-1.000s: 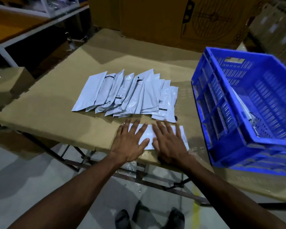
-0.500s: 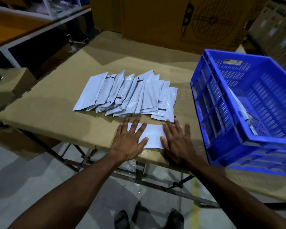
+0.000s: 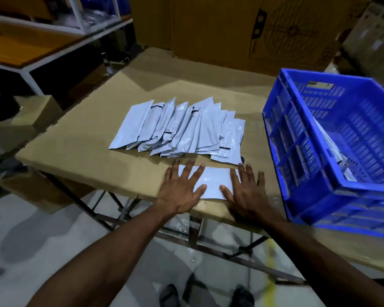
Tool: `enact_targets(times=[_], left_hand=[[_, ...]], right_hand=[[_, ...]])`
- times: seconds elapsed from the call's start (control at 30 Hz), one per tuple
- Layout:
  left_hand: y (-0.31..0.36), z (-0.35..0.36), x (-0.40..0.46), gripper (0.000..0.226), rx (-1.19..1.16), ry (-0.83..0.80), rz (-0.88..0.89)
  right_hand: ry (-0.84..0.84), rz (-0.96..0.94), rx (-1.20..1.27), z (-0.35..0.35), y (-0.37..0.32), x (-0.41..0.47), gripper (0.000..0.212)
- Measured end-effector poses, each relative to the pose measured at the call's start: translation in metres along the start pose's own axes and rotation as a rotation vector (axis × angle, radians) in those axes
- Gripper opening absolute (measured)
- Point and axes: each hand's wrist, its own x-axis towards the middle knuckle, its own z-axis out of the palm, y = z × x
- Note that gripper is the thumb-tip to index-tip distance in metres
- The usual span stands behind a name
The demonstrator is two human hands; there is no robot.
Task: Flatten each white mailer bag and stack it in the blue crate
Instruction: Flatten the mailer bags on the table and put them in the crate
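Mailer bag (image 3: 211, 182) under both flat hands

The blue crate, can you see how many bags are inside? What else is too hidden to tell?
Head view only:
- Blue crate: its near wall hides most of the inside; only a sliver of white bags shows, so no count.
- Fanned pile of mailers: they overlap, so the number is unclear.
- Mailer being pressed: both ends sit under the left hand and right hand.
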Motion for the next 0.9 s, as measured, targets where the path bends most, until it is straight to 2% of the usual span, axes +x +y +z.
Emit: enact_targets(times=[0.13,0.3,0.4,0.47,0.57,0.7,0.77,0.83,0.9], left_hand=[[-0.001,0.002,0.001,0.069,0.014,-0.003,0.003],[-0.006,0.0,0.003,0.069,-0.009,-0.036,0.019],[-0.011,0.0,0.008,0.069,-0.004,-0.029,0.05],[-0.016,-0.001,0.014,0.07,-0.005,-0.044,0.078],[-0.02,-0.004,0.018,0.074,-0.011,-0.036,0.118],[-0.022,-0.004,0.007,0.082,-0.024,0.106,0.257],[-0.024,0.0,0.004,0.073,0.006,0.181,0.287],[-0.025,0.002,0.006,0.067,-0.007,0.181,0.255],[-0.025,0.002,0.01,0.068,-0.032,0.159,0.226]], right_hand=[[0.016,-0.187,0.052,0.001,-0.023,0.01,0.073],[-0.024,-0.096,0.073,0.005,0.006,0.004,0.081],[-0.066,-0.162,0.032,-0.001,0.021,-0.003,0.094],[-0.014,-0.282,0.004,-0.012,0.022,-0.007,0.087],[-0.045,-0.407,0.005,-0.013,0.019,-0.008,0.07],[-0.018,-0.38,0.004,-0.009,0.015,-0.008,0.065],[0.016,-0.373,0.004,-0.013,0.017,-0.005,0.068],[0.03,-0.403,-0.023,-0.019,0.016,-0.005,0.083],[0.093,-0.536,-0.148,-0.025,0.009,-0.006,0.089]])
